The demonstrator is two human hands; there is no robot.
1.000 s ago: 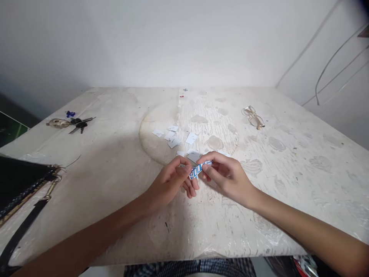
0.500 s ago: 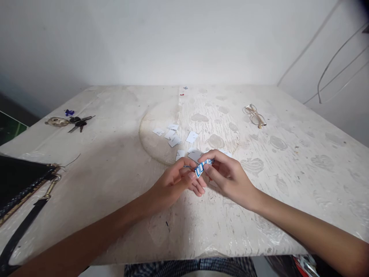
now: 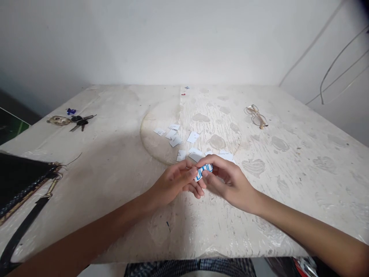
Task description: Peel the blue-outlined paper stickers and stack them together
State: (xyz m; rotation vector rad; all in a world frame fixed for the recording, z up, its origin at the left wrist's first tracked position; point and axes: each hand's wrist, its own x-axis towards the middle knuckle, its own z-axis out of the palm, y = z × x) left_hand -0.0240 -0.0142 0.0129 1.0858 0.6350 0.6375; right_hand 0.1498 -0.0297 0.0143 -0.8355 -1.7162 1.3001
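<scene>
A small white paper piece with blue outlined shapes [image 3: 203, 172] is held between both hands just above the table [image 3: 115, 223]. My left hand [image 3: 175, 181] pinches its near left end between thumb and fingers. On the other end, my right hand [image 3: 227, 179] grips it with thumb and forefinger. Beyond the hands lie several cut white paper pieces with dark marks, among them a separate slip [image 3: 193, 137] and an overlapping cluster [image 3: 175, 141]. One more slip [image 3: 181, 155] lies close past my left fingers. Fingers partly cover the held piece.
Keys [image 3: 80, 121] with a tag and a purple item [image 3: 71, 111] lie at the left. A black bag [image 3: 23, 181] with a strap rests on the left edge. Eyeglasses [image 3: 256, 116] are at the right. A tiny red scrap [image 3: 183, 94] lies near the wall.
The blue-outlined paper piece has turned flatter toward the camera, and my right fingers have shifted slightly on it. The view has moved a little; the loose slips lie as before.
</scene>
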